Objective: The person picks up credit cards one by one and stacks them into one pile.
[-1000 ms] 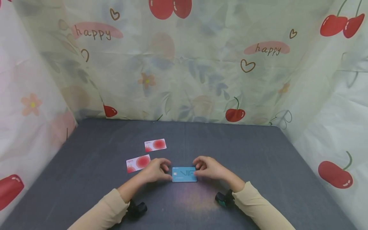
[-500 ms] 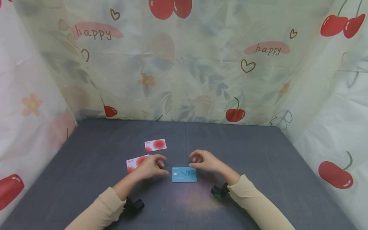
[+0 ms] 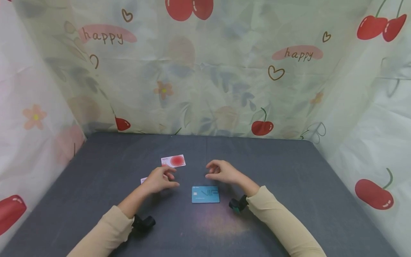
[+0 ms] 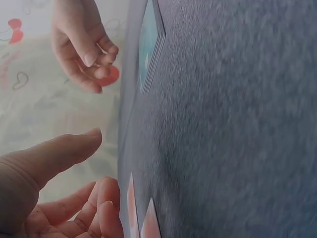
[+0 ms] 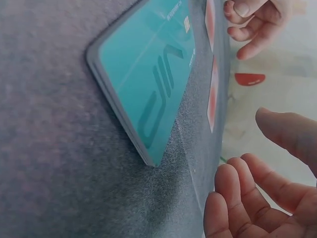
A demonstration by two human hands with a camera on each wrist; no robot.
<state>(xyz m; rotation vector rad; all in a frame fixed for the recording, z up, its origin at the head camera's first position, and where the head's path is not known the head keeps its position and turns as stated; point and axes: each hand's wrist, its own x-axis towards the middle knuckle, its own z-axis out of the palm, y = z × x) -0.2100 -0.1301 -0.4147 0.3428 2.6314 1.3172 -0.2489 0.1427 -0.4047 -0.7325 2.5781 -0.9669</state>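
A neat stack of blue VIP cards [image 3: 205,195] lies flat on the dark table; layered edges show in the left wrist view. My left hand [image 3: 160,180] hovers to the stack's left with loosely bent fingers, thumb apart, holding nothing. It covers most of a white and red card [image 3: 143,180], of which a corner shows. Another white and red card [image 3: 173,161] lies just beyond that hand's fingertips. Beyond the stack and to its right, my right hand [image 3: 224,172] is raised over the table, its fingers [image 5: 228,183] loosely curved around nothing.
The dark grey table [image 3: 276,167] reaches back to a cherry-printed curtain [image 3: 205,89]. Similar sheets hang along the left and right sides. A black wrist device [image 3: 143,223] sits under the left wrist, another [image 3: 238,203] under the right.
Both hands have moved away from the blue card stack: the left back and leftward over the nearer white and red card, the right back and slightly leftward. The stack stays put.
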